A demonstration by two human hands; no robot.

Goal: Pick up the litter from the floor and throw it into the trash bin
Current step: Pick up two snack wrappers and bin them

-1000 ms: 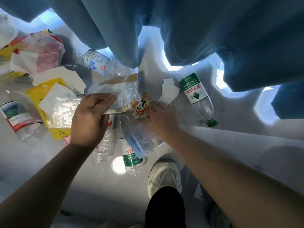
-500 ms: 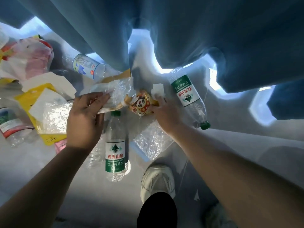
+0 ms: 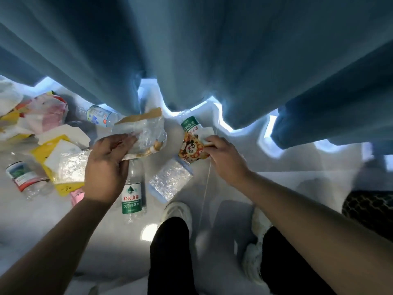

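Observation:
My left hand (image 3: 106, 165) grips a crumpled clear plastic bag (image 3: 146, 133) with a brown paper strip, held above the floor. My right hand (image 3: 225, 154) pinches an orange snack wrapper (image 3: 191, 150) with a cartoon face, together with a white tissue (image 3: 206, 133). Under my left hand a green-label water bottle (image 3: 131, 196) lies on the pale floor. A clear bubble-wrap pouch (image 3: 170, 182) lies between my hands. A second green-label bottle (image 3: 189, 124) lies partly hidden behind the wrapper. No trash bin is in view.
Blue curtains (image 3: 212, 50) hang close ahead. At left lie a red-label bottle (image 3: 21, 175), yellow packaging (image 3: 55, 167), a blue-label bottle (image 3: 100, 116) and a pink-white plastic bag (image 3: 46, 111). My white shoes (image 3: 178, 211) stand below; a dark patterned object (image 3: 370, 211) sits at right.
Both hands have lifted. The right hand picked the snack wrapper and tissue off the floor. The view rose, and the green-label bottle and bubble-wrap pouch under my hands came into view.

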